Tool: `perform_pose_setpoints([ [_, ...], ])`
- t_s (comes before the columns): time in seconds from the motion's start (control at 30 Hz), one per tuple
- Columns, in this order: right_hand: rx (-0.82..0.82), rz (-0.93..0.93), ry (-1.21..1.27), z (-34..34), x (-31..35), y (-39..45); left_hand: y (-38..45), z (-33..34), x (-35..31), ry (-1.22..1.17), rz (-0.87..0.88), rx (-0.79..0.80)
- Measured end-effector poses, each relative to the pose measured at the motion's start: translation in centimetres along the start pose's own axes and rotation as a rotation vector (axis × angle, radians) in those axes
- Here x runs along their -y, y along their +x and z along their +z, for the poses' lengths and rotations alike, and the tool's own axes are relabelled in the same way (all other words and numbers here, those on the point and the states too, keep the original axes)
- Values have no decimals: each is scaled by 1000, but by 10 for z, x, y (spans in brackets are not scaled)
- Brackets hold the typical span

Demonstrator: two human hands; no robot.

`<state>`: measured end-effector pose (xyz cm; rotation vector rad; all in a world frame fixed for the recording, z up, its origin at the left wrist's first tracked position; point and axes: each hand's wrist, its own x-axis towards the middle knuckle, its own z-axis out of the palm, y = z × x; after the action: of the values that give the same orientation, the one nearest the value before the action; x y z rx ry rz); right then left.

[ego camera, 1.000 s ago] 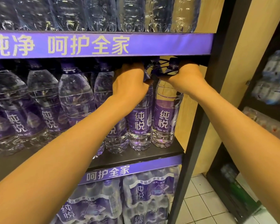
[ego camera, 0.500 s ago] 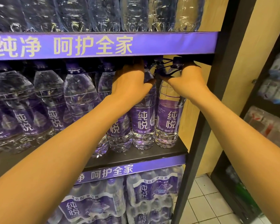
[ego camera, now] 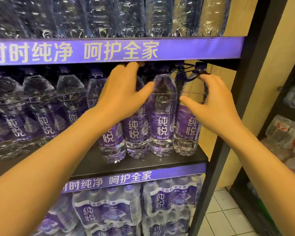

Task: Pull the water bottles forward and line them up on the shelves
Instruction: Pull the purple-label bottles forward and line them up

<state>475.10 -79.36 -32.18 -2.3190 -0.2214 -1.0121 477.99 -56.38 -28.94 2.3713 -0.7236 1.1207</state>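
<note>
Clear water bottles with purple labels stand in a row on the middle shelf [ego camera: 160, 161]. My left hand [ego camera: 124, 94] reaches over the third bottle from the right [ego camera: 134, 133]; its fingers stretch up to the cap and its thumb spreads toward the second bottle [ego camera: 162, 116]. My right hand [ego camera: 211, 103] hooks its fingers round the neck of the rightmost bottle [ego camera: 187, 132], just under the cap, thumb held wide. Further bottles [ego camera: 46, 106] to the left sit deeper on the shelf.
The purple strip of the upper shelf [ego camera: 194, 48] hangs just above my fingers, with bottles over it. Shrink-wrapped packs [ego camera: 169, 198] fill the shelf below. A black upright post [ego camera: 245, 103] bounds the rack at the right, and beyond it stands another rack with wrapped packs [ego camera: 286, 133].
Both hands let go of the necks they gripped and spread their thumbs. My left hand shifted left to the third bottle. The right pair of bottles now stands nearer the front edge.
</note>
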Motion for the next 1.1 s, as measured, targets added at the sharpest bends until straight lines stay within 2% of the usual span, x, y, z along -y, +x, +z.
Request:
perform_pose_setpoints([
  [0.2, -116, -152, -72, 12, 16, -2, -14, -19, 34, 142, -84, -12],
  [0.3, -12, -262, -87, 39, 41, 7, -18, -25, 43, 229, -165, -113],
  [0.37, 61, -245, -87, 59, 59, 18, -20, -29, 55, 225, -295, -109],
  [0.43, 108, -180, -103, 74, 75, 32, -21, -31, 69, 113, -424, -59],
  [0.53, 135, -123, -5, 92, 89, 51, -25, -27, 82, -194, -635, -17],
  [0.7, 279, 29, -82, 106, 99, 66, -27, -23, 88, -252, -539, -17],
  [0.87, 380, 54, -86, 99, 95, 71, -28, -24, 96, -309, -544, -2],
  [0.97, 423, 82, -2, 92, 88, 71, -28, -25, 97, -308, -538, 15],
  [1.1, 422, 35, 1, 93, 89, 68, -27, -24, 94, -285, -531, 5],
])
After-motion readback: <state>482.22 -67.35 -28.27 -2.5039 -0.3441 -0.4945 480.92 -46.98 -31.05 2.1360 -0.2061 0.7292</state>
